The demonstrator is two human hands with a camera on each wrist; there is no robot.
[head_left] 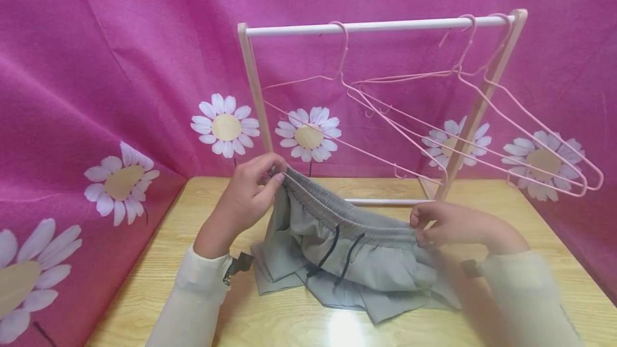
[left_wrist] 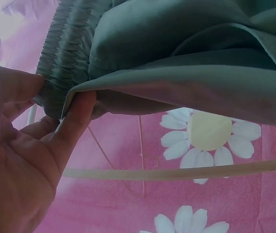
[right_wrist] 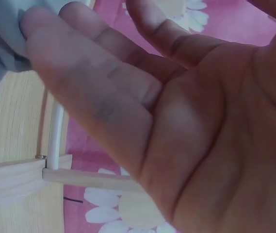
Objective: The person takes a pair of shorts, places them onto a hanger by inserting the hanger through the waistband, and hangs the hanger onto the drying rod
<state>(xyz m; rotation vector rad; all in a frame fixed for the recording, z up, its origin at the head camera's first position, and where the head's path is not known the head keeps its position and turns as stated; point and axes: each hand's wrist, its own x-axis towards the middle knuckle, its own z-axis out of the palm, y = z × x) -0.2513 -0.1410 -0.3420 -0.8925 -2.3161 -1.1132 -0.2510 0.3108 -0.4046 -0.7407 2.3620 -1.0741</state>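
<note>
A pair of grey shorts (head_left: 366, 261), with a gathered elastic waistband and two dark drawstrings, hangs partly lifted while its legs lie bunched on the table. My left hand (head_left: 253, 186) pinches the left end of the waistband (left_wrist: 72, 43) between thumb and fingers. At the waistband's other end is my right hand (head_left: 455, 226). Its fingertips (right_wrist: 38, 26) touch the grey cloth (right_wrist: 7, 34) in the right wrist view, the fingers mostly straight and spread, with no pinch visible. Slight blur covers the right forearm.
Behind the shorts stands a small rack with wooden side posts (head_left: 465, 127) and a white top bar (head_left: 400, 25). Several pink wire hangers (head_left: 381, 114) hang from it, jutting toward the right. Pink cloth (head_left: 144, 25) with daisies surrounds the wooden table (head_left: 183, 240).
</note>
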